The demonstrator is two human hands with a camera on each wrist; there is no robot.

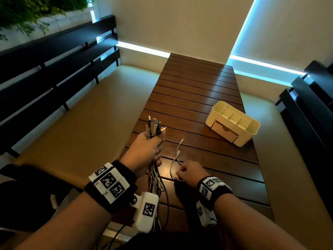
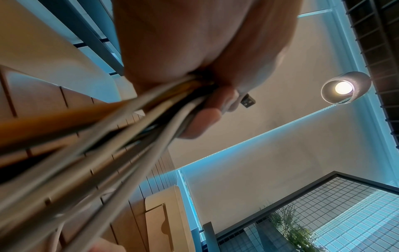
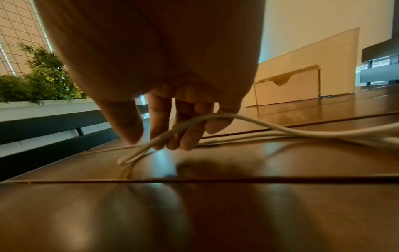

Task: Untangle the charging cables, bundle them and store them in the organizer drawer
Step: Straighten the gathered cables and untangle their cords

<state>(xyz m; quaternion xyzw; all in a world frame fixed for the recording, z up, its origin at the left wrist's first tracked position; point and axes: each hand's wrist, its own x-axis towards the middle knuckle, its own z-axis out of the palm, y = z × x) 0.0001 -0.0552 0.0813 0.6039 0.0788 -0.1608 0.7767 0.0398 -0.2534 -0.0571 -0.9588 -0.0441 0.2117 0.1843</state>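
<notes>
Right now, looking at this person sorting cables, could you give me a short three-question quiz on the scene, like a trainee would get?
1. True or false: the left hand grips a bunch of cables with the plugs pointing up.
2. What do the right hand's fingers touch? A) the organizer B) a white cable on the wooden table C) a plant
3. Fill in: the organizer's drawer is ___.

Key: 1 true; 2 B; 3 shut.
</notes>
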